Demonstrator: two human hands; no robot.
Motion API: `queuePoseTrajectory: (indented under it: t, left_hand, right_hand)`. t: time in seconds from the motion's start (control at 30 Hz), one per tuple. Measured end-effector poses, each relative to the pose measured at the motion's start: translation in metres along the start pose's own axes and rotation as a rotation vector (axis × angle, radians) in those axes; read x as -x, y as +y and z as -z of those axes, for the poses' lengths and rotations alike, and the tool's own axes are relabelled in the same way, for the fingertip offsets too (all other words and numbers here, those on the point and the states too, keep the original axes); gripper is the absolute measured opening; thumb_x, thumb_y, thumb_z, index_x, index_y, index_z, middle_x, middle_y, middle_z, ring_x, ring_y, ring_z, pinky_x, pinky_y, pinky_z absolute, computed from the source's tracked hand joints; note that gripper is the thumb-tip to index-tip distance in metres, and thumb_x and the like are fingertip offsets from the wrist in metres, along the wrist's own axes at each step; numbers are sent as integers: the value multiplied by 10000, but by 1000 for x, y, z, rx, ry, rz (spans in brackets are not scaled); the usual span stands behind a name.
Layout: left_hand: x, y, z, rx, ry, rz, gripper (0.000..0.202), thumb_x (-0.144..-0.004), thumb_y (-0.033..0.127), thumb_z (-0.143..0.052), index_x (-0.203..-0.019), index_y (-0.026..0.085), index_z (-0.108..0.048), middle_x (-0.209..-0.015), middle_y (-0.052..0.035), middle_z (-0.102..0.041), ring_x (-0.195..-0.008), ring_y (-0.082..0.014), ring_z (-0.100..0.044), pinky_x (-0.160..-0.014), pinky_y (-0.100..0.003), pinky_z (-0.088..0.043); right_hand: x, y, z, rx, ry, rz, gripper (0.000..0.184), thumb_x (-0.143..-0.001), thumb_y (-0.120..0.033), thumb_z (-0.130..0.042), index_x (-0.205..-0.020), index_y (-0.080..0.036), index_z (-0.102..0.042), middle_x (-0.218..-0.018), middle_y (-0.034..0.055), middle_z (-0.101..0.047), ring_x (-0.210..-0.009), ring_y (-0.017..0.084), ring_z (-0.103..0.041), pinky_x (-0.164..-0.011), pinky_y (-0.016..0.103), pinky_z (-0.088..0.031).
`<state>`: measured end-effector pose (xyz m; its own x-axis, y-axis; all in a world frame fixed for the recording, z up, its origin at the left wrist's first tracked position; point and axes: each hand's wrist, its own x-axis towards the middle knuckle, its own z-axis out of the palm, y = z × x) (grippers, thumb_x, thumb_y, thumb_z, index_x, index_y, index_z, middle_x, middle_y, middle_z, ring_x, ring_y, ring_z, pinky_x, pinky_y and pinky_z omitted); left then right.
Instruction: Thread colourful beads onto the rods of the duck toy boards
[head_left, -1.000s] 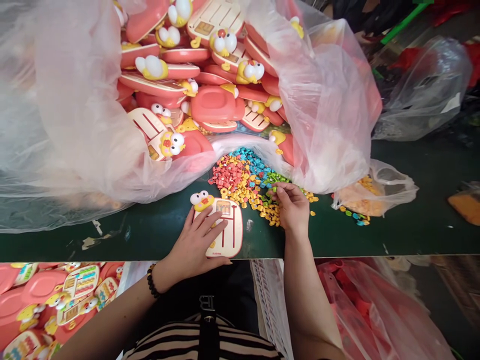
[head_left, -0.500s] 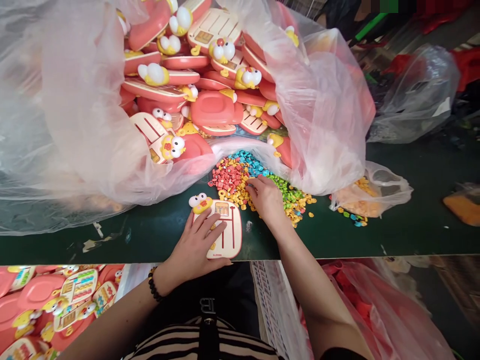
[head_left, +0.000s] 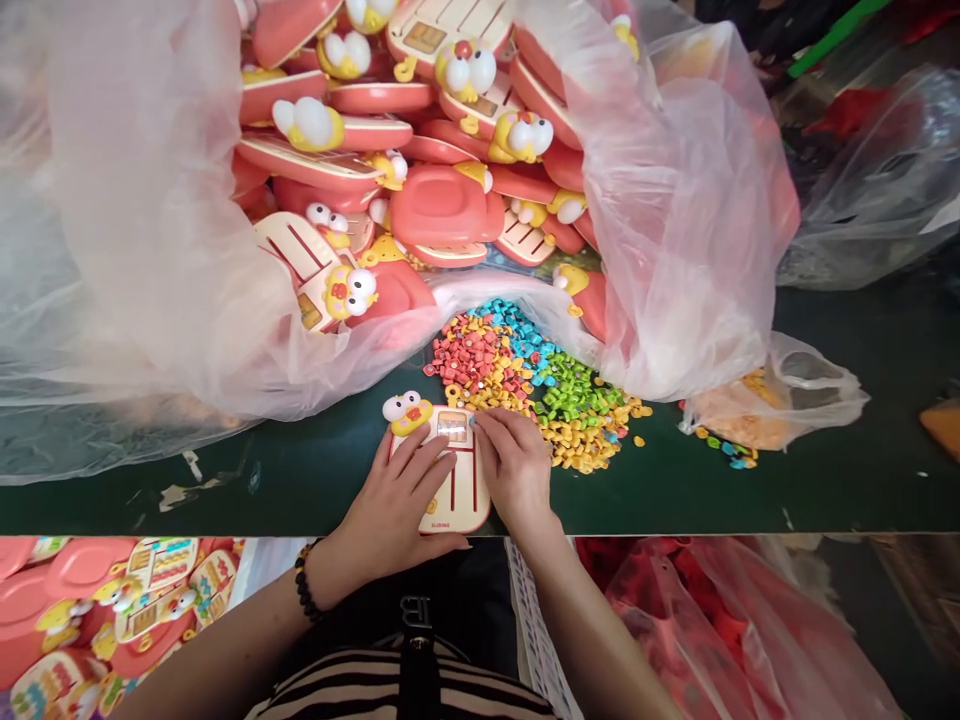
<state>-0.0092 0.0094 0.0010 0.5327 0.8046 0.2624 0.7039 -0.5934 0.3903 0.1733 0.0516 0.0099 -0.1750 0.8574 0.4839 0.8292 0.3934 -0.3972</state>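
Along the near edge of the bench (head_left: pixel 862 495) lies one cream sliding-track toy board (head_left: pixel 454 505), its long axis pointing away from the person, with a yellow duck head (head_left: pixel 407 412) at its far end. The left hand (head_left: pixel 397 490), a dark beaded bracelet (head_left: pixel 304 580) at its wrist, lies open with fingers spread across the board. The right hand (head_left: pixel 514 470) is the nearer to the board's window, its fingers (head_left: pixel 487 428) bunched at the top edge; whether they pinch a small piece, I cannot tell. Just beyond the board, almost touching it, spreads one heap of small pieces (head_left: pixel 525 390) in four colours: red, yellow, green and blue, too many to count. Farther off, one large clear plastic bag (head_left: pixel 682 250) holds a mound of coral-and-cream duck toys (head_left: pixel 442 205), uncountable in the folds, and one smaller bag (head_left: pixel 780 400) sits to the right of the heap.
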Motion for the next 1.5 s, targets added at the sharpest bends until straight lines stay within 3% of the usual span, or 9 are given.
queuePoseTrajectory:
  t: [0.23,0.47,0.63,0.8,0.9,1.03,1.13,1.27,1.5]
  left_hand:
    - [0,0,-2,4,30,-5,723,-783,667,-575,-1271,136,-530,-1369,-167,-521,-1350,-351,-361,-1135,-546,-196]
    - [0,1,-1,44,36,16,780,-777,629,-602,-1329,102,-441,-1309,-191,-537,-1352,-342,-371,-1141,-546,-220]
    - [1,1,-2,51,59,22,773,-806,572,-597,-1372,99,-365,-1288,-195,-527,-1351,-340,-375,-1140,-548,-235]
    - [2,2,-1,49,29,46,933,-731,617,-667,-1426,105,-312,-1264,-194,-525,-1305,-353,-421,-1114,-551,-285]
    - [2,1,0,28,13,24,924,-702,631,-692,-1397,105,-384,-1224,-184,-550,-1302,-362,-418,-1110,-557,-287]
    - [3,1,3,5,-17,25,866,-721,636,-675,-1385,132,-439,-1342,-180,-515,-1344,-356,-368,-1127,-550,-249]
    - [2,1,4,5,-56,22,810,-744,634,-656,-1385,179,-460,-1438,-148,-464,-1380,-351,-312,-1139,-561,-206]
    - [3,-2,6,66,-78,-13,748,-768,607,-654,-1387,234,-463,-1410,-93,-516,-1388,-330,-301,-1153,-570,-150]
    - [3,-4,8,130,-86,-26,588,-823,557,-620,-1318,252,-528,-1289,-72,-592,-1326,-286,-396,-1163,-550,-150]
  right_hand:
    - [4,0,10,195,-163,168,323,-944,-145,-443,-1208,-155,-628,-1047,117,-690,-965,243,-600,-837,381,-517]
    - [38,-22,9,56,-164,-8,418,-947,-156,-438,-1359,-176,-501,-1260,132,-603,-1149,265,-525,-935,435,-490]
    - [50,-32,7,-51,-232,68,438,-948,-128,-396,-1369,-203,-494,-1347,111,-578,-1286,278,-456,-991,490,-421]
    - [20,0,33,-260,-126,72,279,-921,-157,-495,-1107,-272,-669,-1064,39,-721,-1078,217,-624,-921,411,-494]
    - [-15,41,46,29,56,-30,232,-916,-187,-507,-1025,-244,-704,-1038,69,-718,-980,242,-638,-881,431,-497]
    - [-51,81,41,265,-151,41,207,-887,-162,-520,-936,-196,-718,-940,87,-723,-869,253,-606,-783,394,-499]
    - [-57,87,30,383,-233,103,168,-868,-153,-541,-910,-185,-700,-909,92,-710,-847,259,-571,-770,393,-475]
    - [-51,91,24,423,-183,108,119,-867,-194,-557,-829,-174,-668,-828,108,-663,-841,273,-547,-742,403,-457]
    - [-39,72,38,51,-82,-50,149,-896,-319,-564,-854,-205,-650,-954,86,-632,-916,253,-585,-809,430,-498]
